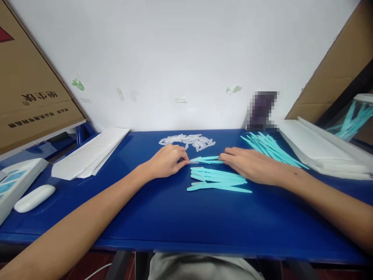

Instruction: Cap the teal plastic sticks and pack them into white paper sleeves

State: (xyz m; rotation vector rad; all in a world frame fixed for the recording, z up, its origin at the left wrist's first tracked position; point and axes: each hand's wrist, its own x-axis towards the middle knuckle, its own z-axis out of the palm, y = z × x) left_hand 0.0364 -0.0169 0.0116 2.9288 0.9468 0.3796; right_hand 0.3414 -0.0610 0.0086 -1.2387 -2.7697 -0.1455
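Blue table [163, 217], flanked by white paper stacks [90, 152]. The left hand [166, 160] is shown curled, its fingertips pinched on the pale tip of a turquoise stick [208, 159] held just above the table centre. The right hand [250, 165] is laid low, fingertips closed on the opposite end. Laid sticks [217, 181] are seen just nearer, loose sticks [271, 149] to the right, white caps [188, 140] heaped behind.
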